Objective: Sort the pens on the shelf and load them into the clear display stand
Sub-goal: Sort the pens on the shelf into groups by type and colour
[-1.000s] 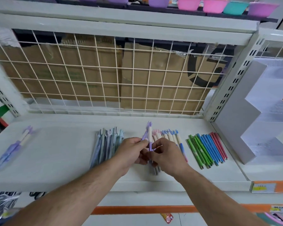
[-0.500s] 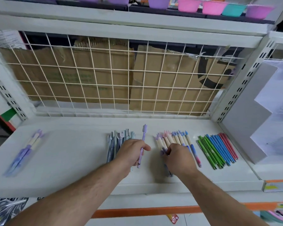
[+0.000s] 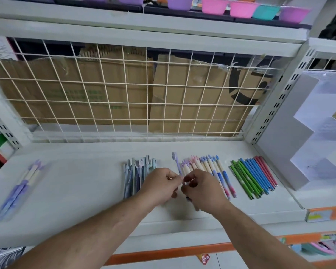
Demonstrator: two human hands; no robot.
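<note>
On the white shelf (image 3: 81,189) my left hand (image 3: 160,186) pinches a thin purple pen (image 3: 176,162) with a ring-shaped top, which points away from me. Close beside it, my right hand (image 3: 201,190) curls its fingers on a cream pen with a purple cap (image 3: 186,168) at the left edge of the cream pen pile (image 3: 209,166). The two hands' fingertips almost touch. A stepped display stand (image 3: 291,136) stands on the shelf's right end, apart from both hands.
Grey-blue pens (image 3: 137,172) lie left of my hands. A few purple-and-cream pens (image 3: 22,186) rest at the far left. Green, blue and red pens (image 3: 253,177) lie in a row near the stand. A wire grid (image 3: 124,94) backs the shelf; coloured bowls (image 3: 242,8) sit above.
My left hand, still holding the purple pen, has moved right and met my right hand, which has lifted its fingers onto a cream pen at the pile's left edge.
</note>
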